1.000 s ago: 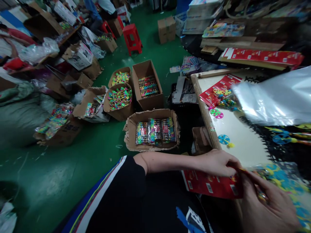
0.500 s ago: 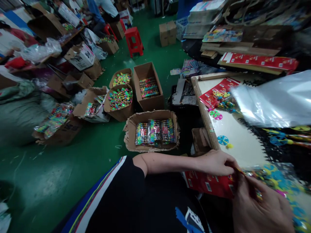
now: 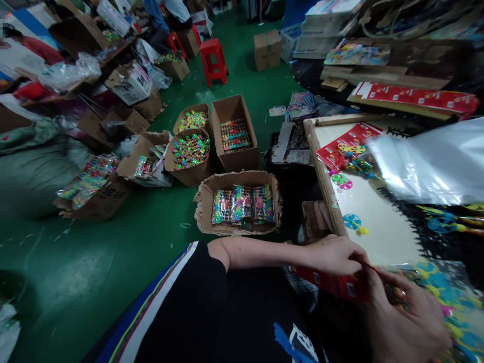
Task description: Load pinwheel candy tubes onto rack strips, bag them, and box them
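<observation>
2 hands, left (image 3: pixel 333 254) and right (image 3: pixel 406 322), pinch 1 thin stick (image 3: pixel 372 266) over 1 red card (image 3: pixel 328 283).

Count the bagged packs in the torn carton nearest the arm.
3 packs: left pack, middle pack, right pack, side by side in the torn carton; more may lie hidden beneath.

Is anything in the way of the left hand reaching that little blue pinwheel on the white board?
Nothing visible is. The left hand sits just below the blue pinwheel, with only white board between them. A small yellow piece sits beside the pinwheel.
</observation>
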The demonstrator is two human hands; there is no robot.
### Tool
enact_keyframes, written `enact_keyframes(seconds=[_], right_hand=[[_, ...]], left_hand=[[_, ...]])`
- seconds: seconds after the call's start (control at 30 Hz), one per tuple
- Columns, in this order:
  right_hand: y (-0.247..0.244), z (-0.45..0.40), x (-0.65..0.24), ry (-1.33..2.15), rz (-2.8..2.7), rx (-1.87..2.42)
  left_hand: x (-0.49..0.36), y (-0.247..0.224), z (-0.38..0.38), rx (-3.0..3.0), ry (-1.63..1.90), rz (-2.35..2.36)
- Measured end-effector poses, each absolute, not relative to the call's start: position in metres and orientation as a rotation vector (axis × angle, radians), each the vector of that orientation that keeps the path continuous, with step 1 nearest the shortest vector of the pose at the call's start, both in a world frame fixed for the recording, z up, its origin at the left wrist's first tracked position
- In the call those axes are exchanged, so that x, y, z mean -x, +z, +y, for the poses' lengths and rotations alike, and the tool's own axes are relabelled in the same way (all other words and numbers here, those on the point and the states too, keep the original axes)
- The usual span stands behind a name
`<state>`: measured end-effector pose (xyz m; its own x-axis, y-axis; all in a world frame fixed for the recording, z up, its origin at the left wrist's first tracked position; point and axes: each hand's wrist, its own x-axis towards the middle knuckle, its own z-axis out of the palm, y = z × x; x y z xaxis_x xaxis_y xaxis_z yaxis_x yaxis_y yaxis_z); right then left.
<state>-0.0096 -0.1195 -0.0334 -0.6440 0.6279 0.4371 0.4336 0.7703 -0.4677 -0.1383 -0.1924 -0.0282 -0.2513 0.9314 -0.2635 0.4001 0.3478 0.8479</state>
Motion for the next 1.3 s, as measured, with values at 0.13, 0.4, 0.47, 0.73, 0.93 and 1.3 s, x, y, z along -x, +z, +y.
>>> enact_keyframes(seconds=[0.13,0.4,0.47,0.73,0.93,1.3], right_hand=[[-0.043,-0.117,0.006,0.267,-2.348,0.711],[-0.059,-0.109,0.007,0.124,-2.295,0.641],[-0.057,-0.11,0.011,0.136,-2.286,0.647],[-0.049,-0.119,0.034,0.316,-2.304,0.556],[-0.044,-0.127,0.043,0.388,-2.353,0.641],[-0.032,-0.148,0.041,0.326,-2.386,0.57]], left_hand=[[0.139,-0.028,-0.192,-1.154,0.832,1.819],[0.14,-0.029,-0.191,-0.988,0.905,1.829],[0.141,-0.028,-0.194,-0.996,0.909,1.845],[0.156,-0.014,-0.215,-1.078,0.887,1.934],[0.163,-0.011,-0.228,-1.045,0.92,1.982],[0.161,-0.003,-0.254,-0.995,0.991,2.002]])
